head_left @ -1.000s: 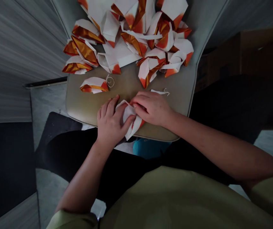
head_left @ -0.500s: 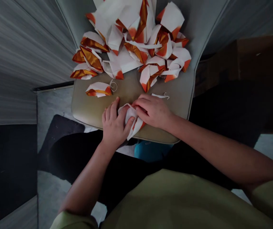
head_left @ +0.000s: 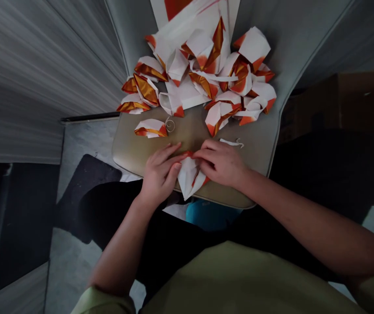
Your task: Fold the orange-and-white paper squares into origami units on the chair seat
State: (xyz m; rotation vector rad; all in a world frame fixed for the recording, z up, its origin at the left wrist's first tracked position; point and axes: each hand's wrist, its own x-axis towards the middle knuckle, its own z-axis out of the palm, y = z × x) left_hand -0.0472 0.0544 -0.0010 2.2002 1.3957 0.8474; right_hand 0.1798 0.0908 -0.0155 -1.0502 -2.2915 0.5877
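A folded piece of white paper with red-orange parts (head_left: 187, 174) lies near the front edge of the chair seat, between my hands. My left hand (head_left: 160, 172) rests at its left side with fingers stretched out; the index fingertip touches the red top corner and the thumb lies by the paper's left edge. On the right, my right hand (head_left: 221, 161) has its fingers bent and pinched on the paper's upper right part. Those fingers partly cover the paper. Beyond my left hand sits a small folded paper piece, white with shiny gold and red (head_left: 150, 128).
Several similar folded pieces (head_left: 221, 109) are heaped toward the chair's back, over white sheets (head_left: 187, 93). Thin curled strips (head_left: 170, 126) and a white scrap (head_left: 229, 142) lie on the seat (head_left: 129, 150). Grey curtain (head_left: 59, 56) hangs at left; a cardboard box (head_left: 347, 100) stands at right.
The view has shifted, so the chair and heap appear lower and further right. My left index finger has moved to the paper's top corner, and more of the paper's white face shows.
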